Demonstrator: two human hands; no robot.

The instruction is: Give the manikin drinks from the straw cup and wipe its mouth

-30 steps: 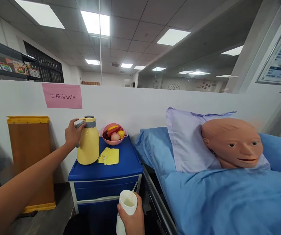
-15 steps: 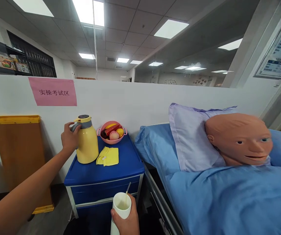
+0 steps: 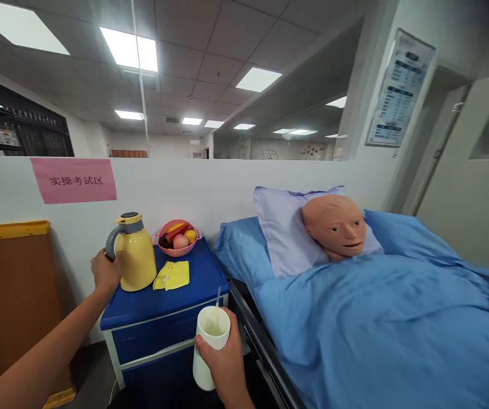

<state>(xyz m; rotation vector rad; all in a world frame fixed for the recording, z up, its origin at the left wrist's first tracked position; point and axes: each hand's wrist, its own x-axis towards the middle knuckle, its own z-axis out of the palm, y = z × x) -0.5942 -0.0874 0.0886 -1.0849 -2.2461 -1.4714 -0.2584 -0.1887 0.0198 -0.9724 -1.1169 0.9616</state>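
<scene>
A yellow thermos jug (image 3: pixel 137 258) with a grey handle and collar stands upright on the blue bedside cabinet (image 3: pixel 199 284). My left hand (image 3: pixel 107 270) closes round the lower part of its handle. Low in front of the cabinet, my right hand (image 3: pixel 226 355) is wrapped round a white cup (image 3: pixel 204 358), held nearly upright, its mouth facing up. A thin straw (image 3: pixel 218 296) sticks out of the cup. Beside the jug lies a folded yellow cloth (image 3: pixel 172 275). Behind the cloth sits a pink basin (image 3: pixel 172 250) holding several pieces of fruit.
To the right is a bed with a blue quilt (image 3: pixel 355 318) and a dark side rail (image 3: pixel 265 352). A manikin head (image 3: pixel 336 227) rests on a lilac pillow (image 3: pixel 276 227). A brown board (image 3: pixel 12 295) with yellow edging stands left of the cabinet, against the white partition (image 3: pixel 219 190).
The view has swung right and drawn back a little. My left hand has slid from the top of the jug's handle to its lower part. The cup stays in my right hand.
</scene>
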